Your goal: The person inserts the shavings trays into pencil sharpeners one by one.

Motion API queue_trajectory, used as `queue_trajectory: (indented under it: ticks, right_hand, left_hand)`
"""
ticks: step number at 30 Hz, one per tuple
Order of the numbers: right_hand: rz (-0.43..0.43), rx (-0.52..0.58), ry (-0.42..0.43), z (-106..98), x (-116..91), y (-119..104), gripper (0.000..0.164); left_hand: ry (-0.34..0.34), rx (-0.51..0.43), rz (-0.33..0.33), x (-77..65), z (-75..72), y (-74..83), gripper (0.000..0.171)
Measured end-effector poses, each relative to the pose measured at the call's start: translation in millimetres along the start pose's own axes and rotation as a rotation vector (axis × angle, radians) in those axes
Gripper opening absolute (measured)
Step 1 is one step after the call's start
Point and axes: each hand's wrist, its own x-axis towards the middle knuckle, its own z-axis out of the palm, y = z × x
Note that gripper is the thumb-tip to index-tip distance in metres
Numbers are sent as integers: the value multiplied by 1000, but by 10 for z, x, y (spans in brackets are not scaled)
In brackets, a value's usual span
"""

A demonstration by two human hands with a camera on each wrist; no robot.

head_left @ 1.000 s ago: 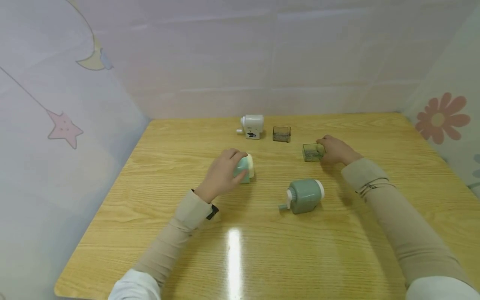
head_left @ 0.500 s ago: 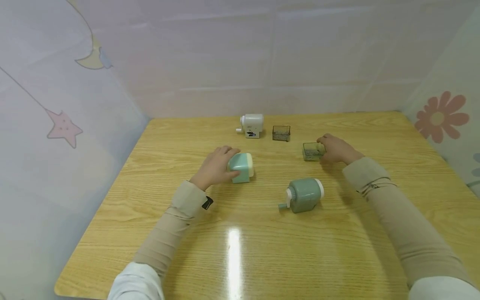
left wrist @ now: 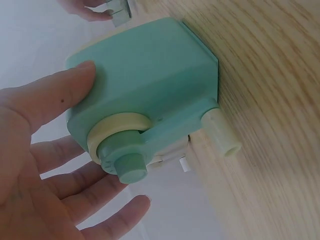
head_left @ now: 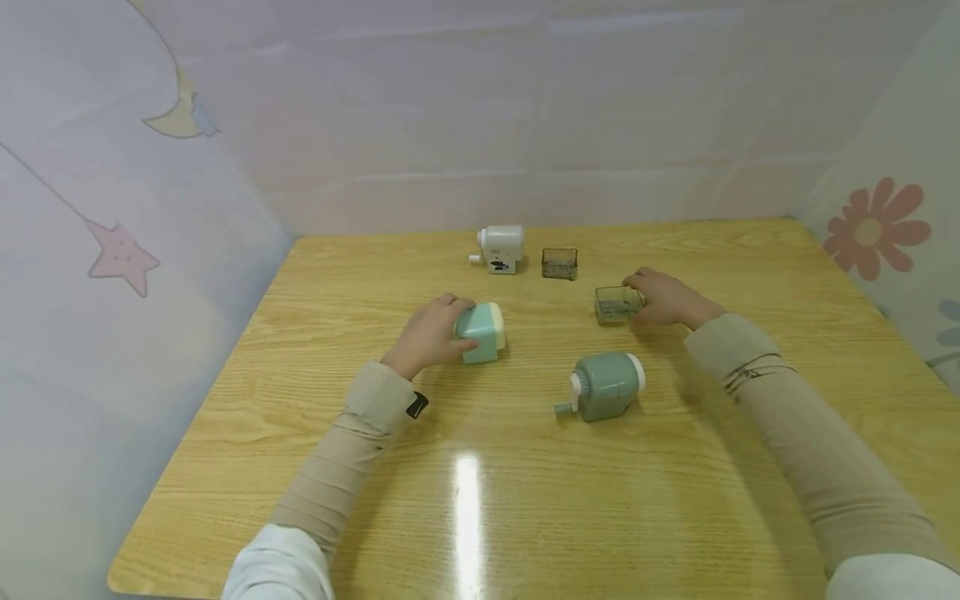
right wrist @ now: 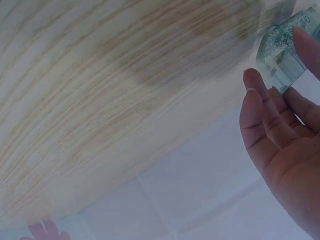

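My left hand (head_left: 426, 335) grips the back of a mint-green pencil sharpener (head_left: 478, 335) on the table, thumb on the near side and fingertips over the top. In the left wrist view, its crank (left wrist: 131, 167) faces the palm, and the thumb lies on the mint body. My right hand (head_left: 666, 298) pinches the right edge of a clear greenish shavings drawer (head_left: 613, 308). Shavings cling inside this drawer, seen at the upper right of the right wrist view. A darker green pencil sharpener (head_left: 609, 387) stands between the arms, its crank pointing left.
At the back of the wooden table (head_left: 360, 517) stands a white pencil sharpener (head_left: 502, 247). Beside it, to the right, lies a smoky clear drawer (head_left: 559, 263). Pale printed cloth (head_left: 450, 108) rises behind the table and at both sides.
My left hand has drawn back to the left along the mint-green pencil sharpener, uncovering more of it. The shavings drawer has shifted slightly left with my right hand.
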Motion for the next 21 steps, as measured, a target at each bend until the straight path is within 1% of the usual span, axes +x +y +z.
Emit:
queue_trajectory:
  ticks: [10, 21]
  right_hand:
    - [-16, -13, -17, -11, 18, -131, 59]
    - [-14, -18, -47, -26, 40, -246, 61]
  left_hand:
    - [-26, -2, -43, 18, -11, 19, 59]
    - [-31, -6, -59, 15, -29, 48, 60]
